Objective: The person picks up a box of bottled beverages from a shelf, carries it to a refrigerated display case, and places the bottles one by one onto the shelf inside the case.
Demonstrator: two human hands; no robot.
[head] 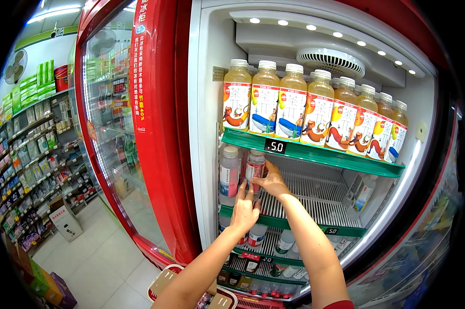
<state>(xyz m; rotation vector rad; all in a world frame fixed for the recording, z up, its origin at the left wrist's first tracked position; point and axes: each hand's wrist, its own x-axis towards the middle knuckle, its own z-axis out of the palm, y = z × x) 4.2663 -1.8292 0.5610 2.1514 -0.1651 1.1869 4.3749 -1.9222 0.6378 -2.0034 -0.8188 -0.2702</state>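
On the second shelf of an upright drinks cooler, my right hand [272, 181] grips a clear plastic bottle [255, 168] with a red and white label and a white cap. Its thumb lies across the front and its fingers reach around the right side. The fingertips of my left hand [245, 212] rest at the bottle's lower front, spread apart and not wrapped around it. Just left of it stands a similar capped bottle [229, 175] with a white, pink and blue label. Both bottles are upright behind the green shelf edge [309, 228].
Above is a shelf with a row of tea bottles [290, 108]. A lone bottle [362, 197] stands at the right wall. Lower shelves hold more bottles [284, 242]. The red-framed glass door [159, 127] is open at left. Below my arms sits a basket [153, 295] with cardboard and bottles.
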